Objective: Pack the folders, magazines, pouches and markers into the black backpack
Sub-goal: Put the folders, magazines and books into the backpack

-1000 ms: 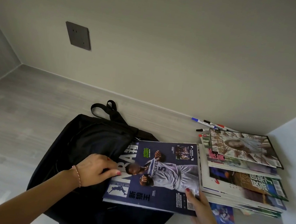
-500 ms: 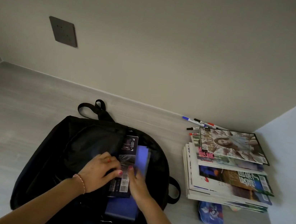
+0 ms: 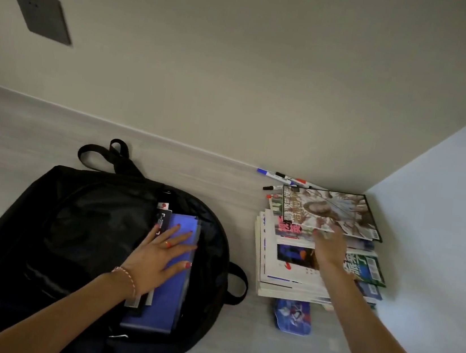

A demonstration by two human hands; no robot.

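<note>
While the right hand [image 3: 328,243] reaches the top glossy magazine [image 3: 331,211] of the stack [image 3: 288,268], whether it grips yet I cannot tell.
Magazine looks thin, floppy and slick: take the near edge, support underneath. Left hand [image 3: 161,251] lies flat, fingers straight, on the blue folder [image 3: 163,303] inside the open black backpack [image 3: 79,233]. Markers [image 3: 282,178] by the wall; patterned blue pouch [image 3: 292,314] just in front of the stack.

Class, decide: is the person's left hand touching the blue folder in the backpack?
Touching. The head view shows the left hand lying flat with fingers spread on the blue folder inside the black backpack, no gap visible.
</note>
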